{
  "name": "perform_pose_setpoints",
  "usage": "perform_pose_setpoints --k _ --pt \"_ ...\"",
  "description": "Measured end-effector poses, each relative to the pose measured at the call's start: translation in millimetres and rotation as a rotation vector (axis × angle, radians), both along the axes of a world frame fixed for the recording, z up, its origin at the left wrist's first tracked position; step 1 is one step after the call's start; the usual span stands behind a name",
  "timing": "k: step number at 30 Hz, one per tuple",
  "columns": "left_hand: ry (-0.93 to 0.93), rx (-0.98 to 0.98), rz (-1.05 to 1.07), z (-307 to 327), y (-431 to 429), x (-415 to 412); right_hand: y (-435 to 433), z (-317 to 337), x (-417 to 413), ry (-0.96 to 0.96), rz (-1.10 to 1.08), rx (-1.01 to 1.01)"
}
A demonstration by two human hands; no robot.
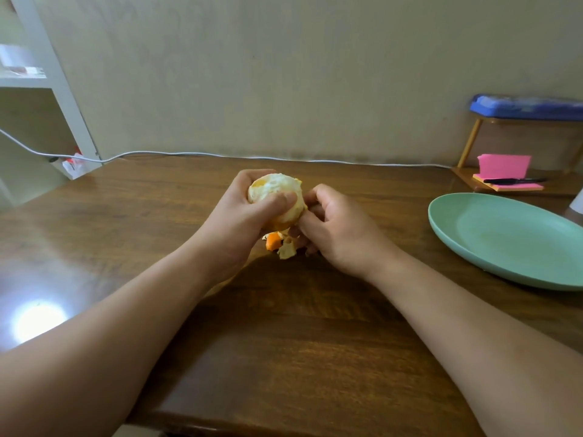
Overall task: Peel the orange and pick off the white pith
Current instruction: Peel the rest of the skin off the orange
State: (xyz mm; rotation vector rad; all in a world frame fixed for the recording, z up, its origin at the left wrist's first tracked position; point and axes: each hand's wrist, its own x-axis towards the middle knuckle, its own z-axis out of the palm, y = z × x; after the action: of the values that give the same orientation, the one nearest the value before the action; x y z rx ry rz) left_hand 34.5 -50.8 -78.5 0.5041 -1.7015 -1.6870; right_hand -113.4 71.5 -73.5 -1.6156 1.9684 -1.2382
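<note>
A mostly peeled orange, pale with white pith over its top, is held above the middle of the wooden table. My left hand grips it from the left, thumb across its front. My right hand is against its right side with fingers curled at the lower edge of the fruit. A strip of peel, orange outside and white inside, hangs below the fruit between both hands; whether my right fingers pinch it is hidden.
A green plate lies on the table at the right. Behind it a small wooden stand carries a blue box, pink sticky notes and a black pen. A white cable runs along the back edge.
</note>
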Motion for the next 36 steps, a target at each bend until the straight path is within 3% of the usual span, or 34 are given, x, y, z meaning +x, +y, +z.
perform_pose_setpoints --k 6,17,23,26,36 --pt "-0.013 -0.055 0.043 -3.3 0.4 -0.2 -4.0 -2.4 3.4 -0.042 -0.04 -0.08" --pt "0.061 0.11 -0.007 0.3 -1.0 -1.3 0.1 0.5 -3.0 -0.109 0.017 -0.04" --pt "-0.054 -0.053 0.027 -2.7 -1.2 -1.3 -0.5 -1.8 1.0 -0.004 -0.051 -0.073" --pt "-0.024 -0.104 0.072 -2.9 -0.1 -0.2 -2.1 -2.1 3.0 -0.016 -0.058 -0.149" --pt "0.082 0.112 -0.035 3.7 -4.1 -0.2 0.8 0.6 -5.0 -0.022 -0.001 -0.112"
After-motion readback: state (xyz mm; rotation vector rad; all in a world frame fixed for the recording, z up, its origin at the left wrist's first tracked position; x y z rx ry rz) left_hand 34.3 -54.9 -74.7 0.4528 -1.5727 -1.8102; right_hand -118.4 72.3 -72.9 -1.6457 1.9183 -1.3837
